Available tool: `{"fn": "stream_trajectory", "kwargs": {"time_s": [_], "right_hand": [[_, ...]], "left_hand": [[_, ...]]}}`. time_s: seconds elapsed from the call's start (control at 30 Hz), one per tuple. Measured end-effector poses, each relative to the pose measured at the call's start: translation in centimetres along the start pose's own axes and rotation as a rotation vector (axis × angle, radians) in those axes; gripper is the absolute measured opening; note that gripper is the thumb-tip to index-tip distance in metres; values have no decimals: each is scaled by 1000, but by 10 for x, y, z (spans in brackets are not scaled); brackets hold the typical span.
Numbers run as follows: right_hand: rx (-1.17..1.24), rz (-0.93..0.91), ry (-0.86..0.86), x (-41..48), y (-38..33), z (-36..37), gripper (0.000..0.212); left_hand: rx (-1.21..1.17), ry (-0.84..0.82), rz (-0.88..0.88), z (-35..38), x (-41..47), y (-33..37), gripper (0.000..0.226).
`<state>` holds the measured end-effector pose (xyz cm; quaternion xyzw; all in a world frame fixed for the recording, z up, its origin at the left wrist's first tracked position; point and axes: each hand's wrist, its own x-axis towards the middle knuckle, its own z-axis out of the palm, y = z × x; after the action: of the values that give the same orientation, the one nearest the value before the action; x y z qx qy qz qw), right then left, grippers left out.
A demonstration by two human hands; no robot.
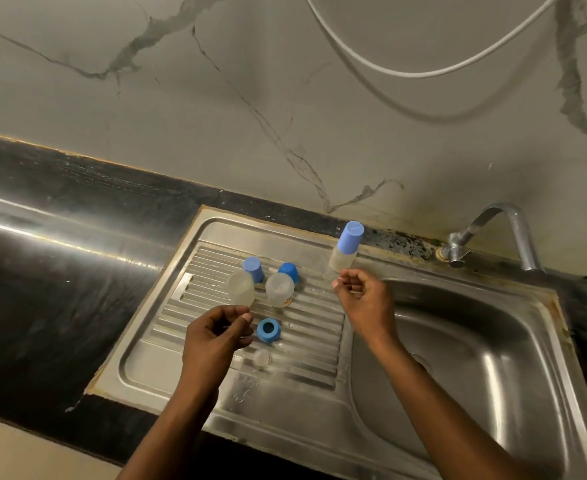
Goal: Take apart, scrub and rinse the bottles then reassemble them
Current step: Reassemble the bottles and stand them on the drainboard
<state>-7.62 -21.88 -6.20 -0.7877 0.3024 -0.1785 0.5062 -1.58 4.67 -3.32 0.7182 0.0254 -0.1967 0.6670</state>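
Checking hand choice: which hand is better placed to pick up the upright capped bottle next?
Right. The right hand hovers just in front of the upright capped bottle, apparently empty; the left hand is farther away, beside the blue screw ring.

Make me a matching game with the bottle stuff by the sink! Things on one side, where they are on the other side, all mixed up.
Things:
1. blue screw ring
2. clear teat
3. capped bottle
4. tap

Places:
A. behind the sink basin
B. standing at the back of the drainboard
C. nearest the drainboard's front edge
D. lying flat, hole facing up, just behind the teat

Pairs: 1-D, 2-C, 3-B, 4-A
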Motion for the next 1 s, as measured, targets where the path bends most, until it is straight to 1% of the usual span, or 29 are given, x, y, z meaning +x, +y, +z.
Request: {"fn": "stream_trajectory", "kwargs": {"time_s": [0.1,0.27,0.33,0.43,0.5,0.57,0.63,0.7,0.77,0.83,0.9,0.93,1.0], "right_hand": [[3,-17,-96,-17,-8,16,25],[-263,-127,-254,-18,-22,49,66],[-346,-167,-277,-15,-29,61,72],[-380,-173,-253,-11,-35,75,67],[-374,-177,-184,-15,-36,78,56],[-382,-231,-124,-25,-33,81,42],[-418,-294,-138,-38,-24,85,28],[-466,-307,-211,-50,-13,91,17],[-507,-275,-302,-55,-1,97,18],[-549,-241,-377,-58,8,102,28],[-575,-229,-415,-59,15,107,38],[-581,-223,-427,-59,18,108,39],[-583,-214,-436,-58,19,109,36]], "left_hand": [[-1,4,-13,-5,-7,-7,11],[-9,0,-40,-8,-18,-15,12],[-7,4,-45,-10,-20,-16,11],[4,10,-40,-14,-20,-16,11],[15,20,-31,-18,-20,-17,11],[16,32,-26,-22,-19,-18,10],[11,37,-29,-25,-18,-21,9],[14,36,-42,-27,-19,-24,9],[17,34,-53,-28,-18,-28,8],[18,29,-60,-27,-19,-31,8],[20,28,-70,-26,-19,-32,8],[22,28,-74,-26,-18,-32,8],[27,25,-74,-26,-18,-32,9]]}}
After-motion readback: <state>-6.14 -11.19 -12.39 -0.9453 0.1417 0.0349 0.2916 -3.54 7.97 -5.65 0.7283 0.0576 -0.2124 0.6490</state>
